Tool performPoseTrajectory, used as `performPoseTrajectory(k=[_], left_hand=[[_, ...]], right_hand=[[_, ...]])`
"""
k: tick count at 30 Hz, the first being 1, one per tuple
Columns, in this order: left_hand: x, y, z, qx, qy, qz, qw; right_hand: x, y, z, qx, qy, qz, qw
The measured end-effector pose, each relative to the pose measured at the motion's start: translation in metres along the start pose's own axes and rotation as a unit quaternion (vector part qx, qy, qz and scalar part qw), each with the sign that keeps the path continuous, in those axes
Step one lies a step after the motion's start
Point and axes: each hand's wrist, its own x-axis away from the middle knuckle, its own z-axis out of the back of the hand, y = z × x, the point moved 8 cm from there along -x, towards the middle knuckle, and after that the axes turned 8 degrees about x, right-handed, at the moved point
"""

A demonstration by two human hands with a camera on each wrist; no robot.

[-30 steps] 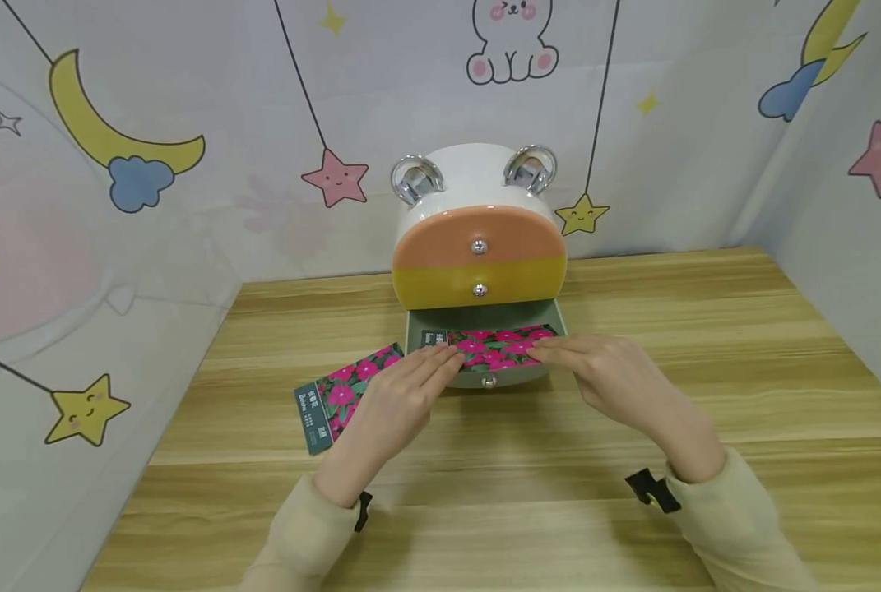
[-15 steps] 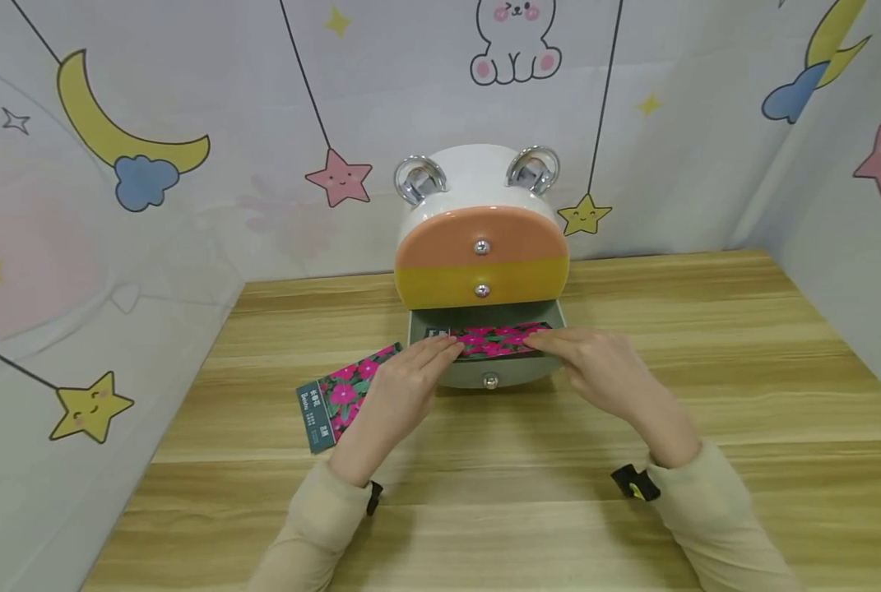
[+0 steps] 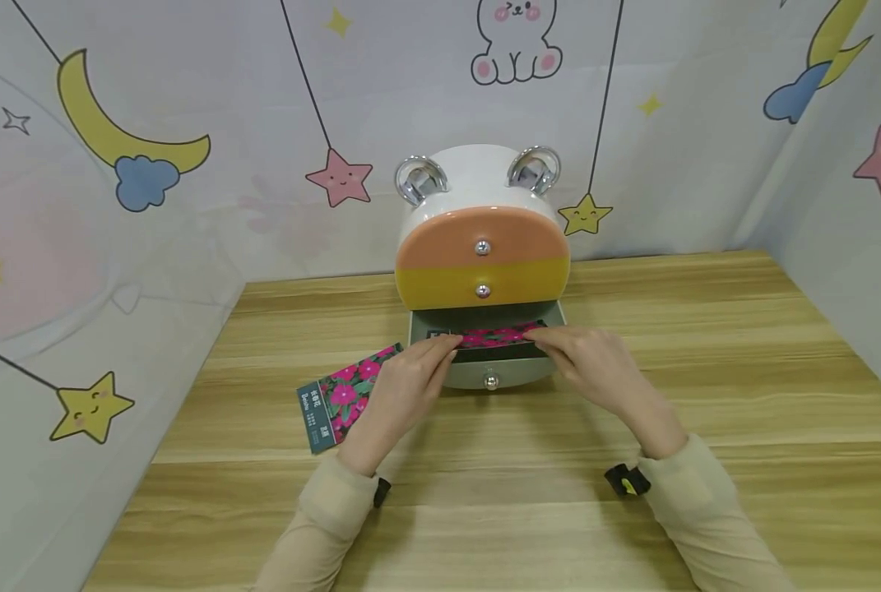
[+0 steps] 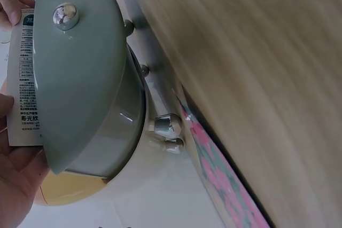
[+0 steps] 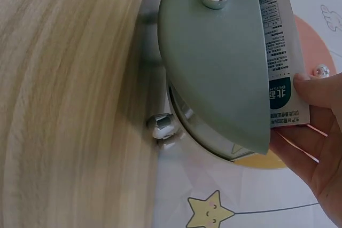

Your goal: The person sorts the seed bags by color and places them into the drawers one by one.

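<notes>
A flat seed packet [image 3: 495,337] printed with pink flowers spans the pulled-out grey-green drawer [image 3: 517,374]. My left hand [image 3: 405,380] pinches its left end, and my right hand [image 3: 595,366] grips the opposite end. The packet's text-covered back [image 4: 22,78] faces the left wrist camera, with a thumb pressed on it and the lower part hidden behind the drawer front. From the right wrist view, the right thumb lies on the packet's back [image 5: 280,57], other fingers behind it. A second flowered packet [image 3: 344,395] lies on the table, partly covered by my left forearm.
The drawer belongs to a small rounded white cabinet [image 3: 477,177] with silver ear-like rings and chrome knobs. Its orange drawer front [image 3: 440,242] and yellow drawer front [image 3: 440,284] are closed. A printed cloth backdrop [image 3: 248,99] stands right behind the wooden table [image 3: 707,370].
Both hands have shifted a little forward and inward. The packet has tilted and moved deeper over the drawer, so more of the drawer's inside shows in front of it. The second packet stays put.
</notes>
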Motion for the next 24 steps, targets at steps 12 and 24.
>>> performPoseTrajectory(k=[12, 24], left_hand=[[-0.007, -0.014, -0.010, 0.060, -0.045, 0.087, 0.9933], [-0.015, -0.028, -0.016, 0.124, -0.064, 0.157, 0.9777]], right_hand=[[-0.002, 0.011, -0.012, -0.024, -0.017, -0.044, 0.9986], [-0.007, 0.017, -0.017, -0.031, -0.014, -0.083, 0.9960]])
